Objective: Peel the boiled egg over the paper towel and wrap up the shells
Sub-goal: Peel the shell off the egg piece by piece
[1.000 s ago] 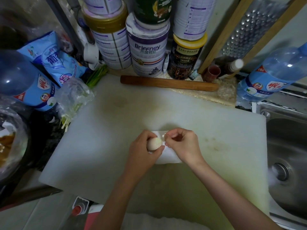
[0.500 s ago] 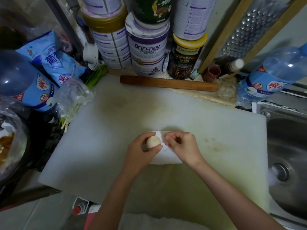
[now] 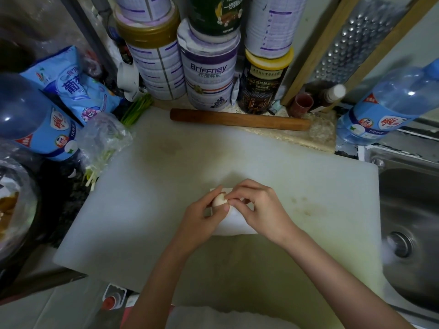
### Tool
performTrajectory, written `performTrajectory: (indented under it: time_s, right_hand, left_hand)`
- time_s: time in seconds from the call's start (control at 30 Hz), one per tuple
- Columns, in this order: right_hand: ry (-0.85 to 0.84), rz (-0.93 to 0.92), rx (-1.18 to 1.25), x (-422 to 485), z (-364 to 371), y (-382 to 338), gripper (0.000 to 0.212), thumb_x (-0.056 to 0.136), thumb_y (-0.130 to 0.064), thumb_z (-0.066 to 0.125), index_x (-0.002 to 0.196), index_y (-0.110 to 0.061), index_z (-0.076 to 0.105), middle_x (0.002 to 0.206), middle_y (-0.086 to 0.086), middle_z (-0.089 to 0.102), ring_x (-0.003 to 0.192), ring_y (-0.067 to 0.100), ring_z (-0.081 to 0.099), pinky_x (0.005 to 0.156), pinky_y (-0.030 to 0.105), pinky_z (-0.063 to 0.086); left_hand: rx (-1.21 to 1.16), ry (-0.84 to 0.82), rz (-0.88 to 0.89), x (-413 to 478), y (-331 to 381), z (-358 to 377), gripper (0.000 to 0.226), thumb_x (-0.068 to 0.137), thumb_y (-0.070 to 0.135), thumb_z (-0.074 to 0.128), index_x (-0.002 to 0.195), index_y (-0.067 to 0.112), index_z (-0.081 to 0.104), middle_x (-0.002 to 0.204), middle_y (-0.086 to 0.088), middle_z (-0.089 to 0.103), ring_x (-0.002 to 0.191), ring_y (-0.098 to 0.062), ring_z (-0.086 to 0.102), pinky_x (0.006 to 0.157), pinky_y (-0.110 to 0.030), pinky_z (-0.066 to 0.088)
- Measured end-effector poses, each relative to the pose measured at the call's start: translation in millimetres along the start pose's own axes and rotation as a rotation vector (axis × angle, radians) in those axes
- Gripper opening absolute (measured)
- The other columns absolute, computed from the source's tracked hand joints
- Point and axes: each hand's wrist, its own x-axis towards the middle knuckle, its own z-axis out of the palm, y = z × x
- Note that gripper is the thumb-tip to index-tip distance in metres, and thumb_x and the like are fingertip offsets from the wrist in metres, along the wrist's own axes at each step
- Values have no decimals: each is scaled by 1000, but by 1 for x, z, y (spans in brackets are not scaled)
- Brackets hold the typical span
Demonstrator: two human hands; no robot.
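A pale boiled egg (image 3: 218,201) is held just above a white paper towel (image 3: 234,225) that lies on the white cutting board (image 3: 308,186). My left hand (image 3: 202,216) grips the egg from the left, fingers and thumb curled round it. My right hand (image 3: 259,207) comes in from the right, its fingertips pinching at the egg's upper right side. Most of the egg is hidden by my fingers. Whether loose shell pieces lie on the towel cannot be seen.
A wooden rolling pin (image 3: 240,119) lies along the board's far edge, before stacked tins (image 3: 209,74). Water bottles stand at left (image 3: 31,119) and right (image 3: 389,105). A steel sink (image 3: 408,229) is at right. A plastic bag of greens (image 3: 104,143) sits by the board's left corner.
My right hand has closed in on the egg and its fingertips now overlap the egg's upper side. The egg is more covered than before. Both hands stay over the towel.
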Motion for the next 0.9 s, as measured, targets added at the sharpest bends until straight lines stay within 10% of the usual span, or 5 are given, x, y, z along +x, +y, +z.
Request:
performTrajectory:
  time_s: [0.9]
  right_hand:
    - [127,454,366,0,11,7,24,85,-1,59,69,-19,61,61,-2,63,60,12,60,73,33,53]
  left_hand:
    - [-158,4,-41,-7,1,1,36,80,18,65,115,18,63,114,-1,66,108,-18,60,96,-50,47]
